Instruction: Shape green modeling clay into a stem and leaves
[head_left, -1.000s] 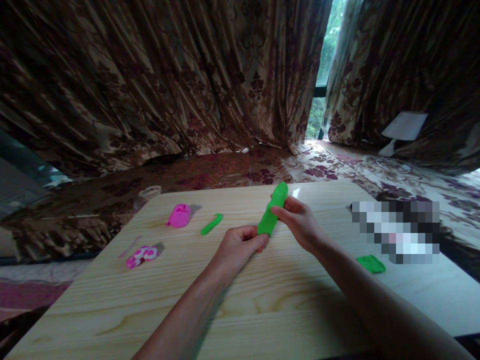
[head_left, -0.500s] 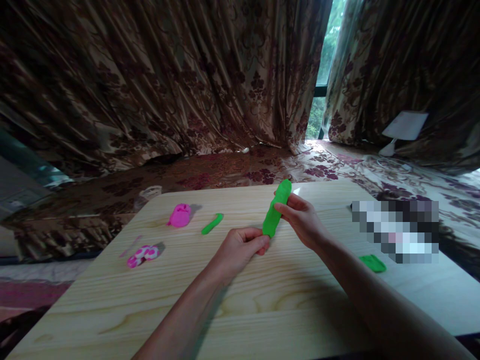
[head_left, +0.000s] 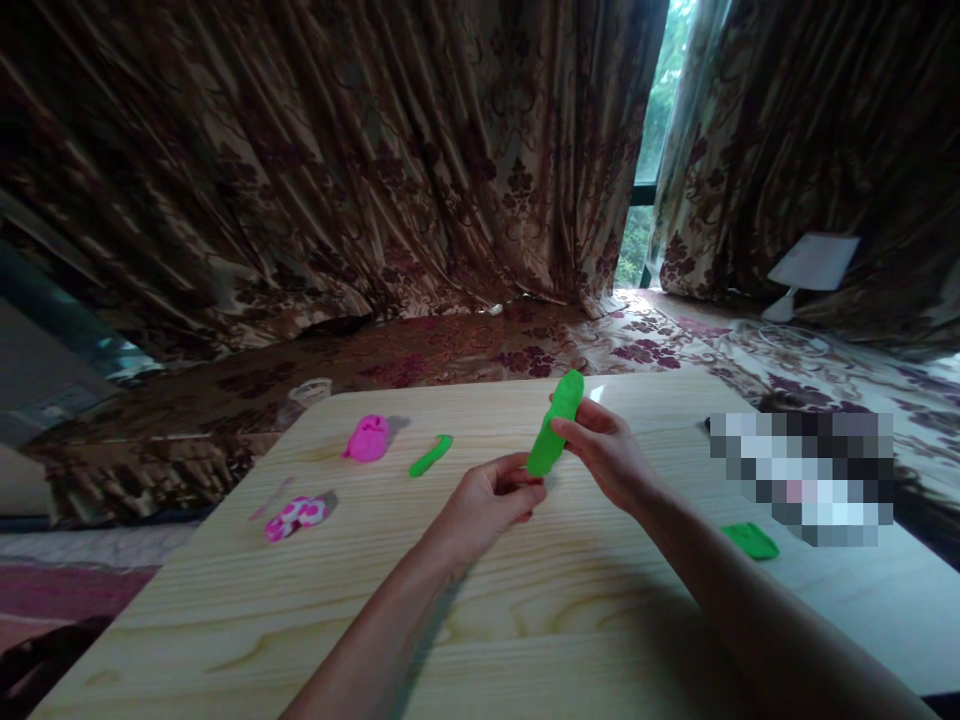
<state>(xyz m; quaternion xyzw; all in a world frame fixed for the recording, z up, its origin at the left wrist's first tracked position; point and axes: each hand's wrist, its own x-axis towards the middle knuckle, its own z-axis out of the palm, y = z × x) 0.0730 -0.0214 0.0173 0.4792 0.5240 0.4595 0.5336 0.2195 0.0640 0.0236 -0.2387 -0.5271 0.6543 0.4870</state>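
A long flattened strip of bright green modelling clay [head_left: 555,425] is held up slantwise above the table. My right hand [head_left: 604,445] pinches it around the upper middle, thumb in front and fingers behind. At its lower end is my left hand [head_left: 499,500], fingers curled behind the tip and thumb just below it. A thin curved green clay roll [head_left: 430,456] lies to the left of my hands. Beyond my right forearm sits a flat green clay slab [head_left: 752,541], partly covered by the arm.
On the left of the wooden table [head_left: 600,610] lie a pink clay piece [head_left: 367,439], a pink-and-white spotted piece [head_left: 296,517] and a thin pinkish stick [head_left: 271,499]. A blurred-out object [head_left: 802,480] occupies the right edge. A lamp [head_left: 814,262] stands behind, by the curtains.
The green strip has shifted slightly right between my hands. My left thumb has slid off the strip's lower end to just below it. The whole view has dipped a little.
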